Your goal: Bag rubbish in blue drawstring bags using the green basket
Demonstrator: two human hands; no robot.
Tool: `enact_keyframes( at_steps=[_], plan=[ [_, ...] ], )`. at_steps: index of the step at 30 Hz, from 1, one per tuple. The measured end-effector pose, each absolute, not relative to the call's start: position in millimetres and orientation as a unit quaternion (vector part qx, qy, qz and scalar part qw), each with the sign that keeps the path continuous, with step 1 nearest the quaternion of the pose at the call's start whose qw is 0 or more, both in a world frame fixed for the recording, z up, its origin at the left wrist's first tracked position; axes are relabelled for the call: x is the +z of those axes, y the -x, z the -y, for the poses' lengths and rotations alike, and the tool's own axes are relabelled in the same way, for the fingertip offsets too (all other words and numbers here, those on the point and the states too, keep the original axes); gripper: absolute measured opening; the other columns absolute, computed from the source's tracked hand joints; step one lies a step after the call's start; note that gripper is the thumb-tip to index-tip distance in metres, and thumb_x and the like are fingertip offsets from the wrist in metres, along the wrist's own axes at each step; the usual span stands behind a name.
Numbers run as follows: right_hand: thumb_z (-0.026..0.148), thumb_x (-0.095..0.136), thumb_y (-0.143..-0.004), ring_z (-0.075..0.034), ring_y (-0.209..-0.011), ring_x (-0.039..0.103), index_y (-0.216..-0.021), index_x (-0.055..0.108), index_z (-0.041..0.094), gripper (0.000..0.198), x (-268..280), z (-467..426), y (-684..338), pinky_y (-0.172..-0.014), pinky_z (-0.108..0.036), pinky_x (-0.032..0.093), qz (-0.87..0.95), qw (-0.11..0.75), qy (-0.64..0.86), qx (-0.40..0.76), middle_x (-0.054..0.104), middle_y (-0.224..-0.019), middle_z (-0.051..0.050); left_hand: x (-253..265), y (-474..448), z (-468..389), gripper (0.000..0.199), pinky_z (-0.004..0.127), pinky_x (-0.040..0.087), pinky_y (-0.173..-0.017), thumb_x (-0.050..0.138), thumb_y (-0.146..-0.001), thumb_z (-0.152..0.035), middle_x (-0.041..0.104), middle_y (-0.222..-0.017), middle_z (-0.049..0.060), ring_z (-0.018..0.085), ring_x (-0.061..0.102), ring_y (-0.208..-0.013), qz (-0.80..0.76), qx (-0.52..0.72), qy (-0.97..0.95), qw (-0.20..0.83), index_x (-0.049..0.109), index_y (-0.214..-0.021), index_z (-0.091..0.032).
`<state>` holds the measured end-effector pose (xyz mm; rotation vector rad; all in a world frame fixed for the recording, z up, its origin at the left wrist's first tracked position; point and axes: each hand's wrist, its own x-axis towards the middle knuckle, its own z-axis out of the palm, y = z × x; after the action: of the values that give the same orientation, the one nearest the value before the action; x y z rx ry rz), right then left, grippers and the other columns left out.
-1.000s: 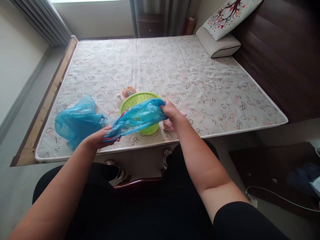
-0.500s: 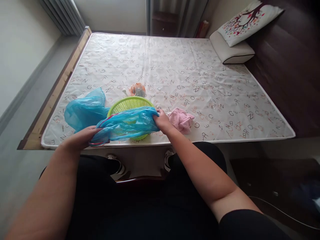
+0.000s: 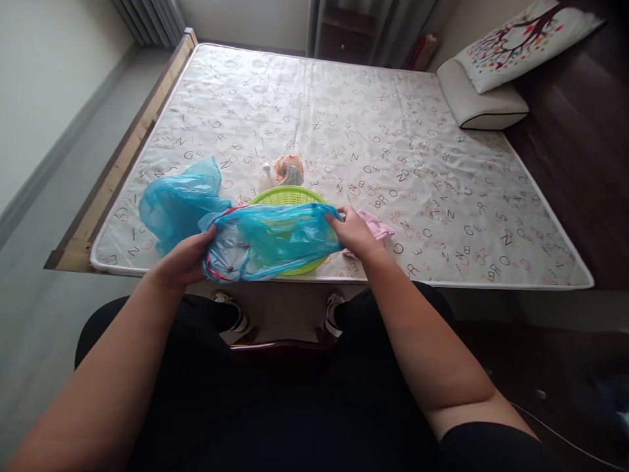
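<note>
A thin blue plastic bag (image 3: 280,239) with a red drawstring edge stretches between my two hands. My left hand (image 3: 189,255) grips its red-edged end, and my right hand (image 3: 356,233) pinches the opposite end. Under the bag sits a lime-green plastic basket (image 3: 289,195), partly hidden by it. Left of the basket lies a second, crumpled blue plastic bag (image 3: 179,200). A pink cloth (image 3: 376,226) is bunched on the mattress, partly behind my right hand.
The letter-print mattress (image 3: 368,141) lies before me in a wooden frame (image 3: 122,154). Behind the basket are a crumpled orange-and-clear plastic item (image 3: 289,169) and a small white object (image 3: 266,174). A tree-print pillow (image 3: 525,49) and a beige cushion (image 3: 484,105) lean at the far right.
The bag between my hands has spread wider, showing more of its red-edged end. Both hands appear farther right in the view, which has also shifted.
</note>
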<state>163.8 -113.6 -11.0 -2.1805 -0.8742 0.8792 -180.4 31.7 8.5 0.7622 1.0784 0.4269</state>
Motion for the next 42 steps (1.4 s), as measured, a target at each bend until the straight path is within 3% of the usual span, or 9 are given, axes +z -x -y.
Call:
enact_keyframes(
  at_steps=[5,11,15,20,26,31,35,38,42],
  plan=[
    [0.055,0.068,-0.102,-0.034,-0.119,0.07,-0.139,0.059,0.023,0.05,-6.5,114.9,-168.3,-0.109,-0.052,0.054,0.3,0.378,0.855,0.191,0.072,-0.13,-0.017,13.2,173.5,-20.2,0.036,0.047,0.072,-0.082,0.062,-0.105,-0.032,0.082,-0.105,0.015,0.037,0.083,-0.108,-0.517,0.134,-0.334,0.777,0.077,-0.135,-0.019],
    [0.035,0.075,-0.092,-0.025,-0.095,0.075,-0.134,0.06,0.022,0.047,18.0,128.8,-184.3,-0.079,-0.038,0.064,0.246,0.498,0.676,0.483,0.076,-0.119,-0.012,12.6,158.7,-7.8,0.034,0.046,0.072,-0.084,0.052,-0.109,-0.029,0.082,-0.104,0.012,0.034,0.084,-0.108,-0.483,0.135,-0.321,0.804,0.079,-0.128,-0.02],
    [0.018,0.075,-0.08,-0.022,-0.08,0.072,-0.144,0.06,0.026,0.067,23.2,142.4,-201.4,-0.064,-0.036,0.061,0.291,0.417,0.706,0.492,0.075,-0.127,-0.012,-8.0,167.1,-13.9,0.026,0.041,0.072,-0.083,0.073,-0.101,-0.037,0.083,-0.104,0.015,0.031,0.085,-0.095,-0.446,0.09,-0.353,0.817,0.081,-0.117,-0.018],
    [0.021,0.082,-0.077,-0.029,-0.092,0.075,-0.126,0.074,0.023,0.049,-4.4,143.4,-207.5,-0.077,-0.039,0.06,0.379,0.23,0.812,0.379,0.079,-0.122,-0.015,-35.9,183.6,-32.5,0.048,0.04,0.068,-0.056,0.096,-0.078,-0.048,0.083,-0.102,0.025,0.033,0.08,-0.074,-0.452,-0.04,-0.443,0.773,0.084,-0.107,-0.012],
    [0.016,0.063,-0.078,-0.028,-0.098,0.075,-0.11,0.074,0.021,0.035,-21.9,124.4,-199.3,-0.081,-0.036,0.059,0.347,0.333,0.814,0.325,0.08,-0.112,-0.011,-32.9,182.3,-50.5,0.059,0.028,0.065,-0.065,0.104,-0.066,-0.044,0.084,-0.116,0.015,0.028,0.081,-0.091,-0.53,0.023,-0.565,0.633,0.084,-0.117,-0.02],
    [0.024,0.067,-0.08,-0.027,-0.103,0.075,-0.121,0.069,0.024,0.041,-13.5,114.2,-194.7,-0.083,-0.037,0.062,0.319,0.419,0.752,0.396,0.078,-0.127,-0.01,-12.6,183.2,-55.4,0.079,0.027,0.066,-0.079,0.104,-0.064,-0.031,0.068,-0.154,0.013,0.031,0.074,-0.124,-0.468,0.118,-0.565,0.67,0.076,-0.137,-0.031],
    [0.035,0.067,-0.091,-0.03,-0.125,0.07,-0.128,0.068,0.024,0.038,-8.0,111.3,-192.6,-0.103,-0.043,0.061,0.386,0.434,0.737,0.347,0.072,-0.137,-0.011,-13.3,171.7,-46.5,0.059,0.03,0.064,-0.1,0.1,-0.071,-0.034,0.056,-0.168,0.008,0.034,0.055,-0.154,-0.418,0.279,-0.582,0.639,0.074,-0.124,-0.031],
    [0.034,0.077,-0.09,-0.033,-0.141,0.059,-0.12,0.072,0.023,0.033,-10.5,109.0,-191.2,-0.124,-0.048,0.048,0.505,0.369,0.747,0.224,0.066,-0.14,-0.013,-24.4,157.6,-36.5,0.049,0.039,0.056,-0.118,0.099,-0.074,-0.033,0.053,-0.17,0.009,0.037,0.045,-0.163,-0.435,0.262,-0.677,0.532,0.076,-0.116,-0.027],
    [0.02,0.077,-0.089,-0.031,-0.126,0.064,-0.104,0.073,0.022,0.015,-19.5,101.0,-188.5,-0.12,-0.047,0.05,0.553,0.301,0.755,0.186,0.067,-0.128,-0.014,-38.1,143.6,-33.3,0.023,0.047,0.047,-0.129,0.091,-0.085,-0.033,0.066,-0.158,0.014,0.036,0.052,-0.157,-0.434,0.239,-0.757,0.425,0.08,-0.103,-0.023]
  ],
)
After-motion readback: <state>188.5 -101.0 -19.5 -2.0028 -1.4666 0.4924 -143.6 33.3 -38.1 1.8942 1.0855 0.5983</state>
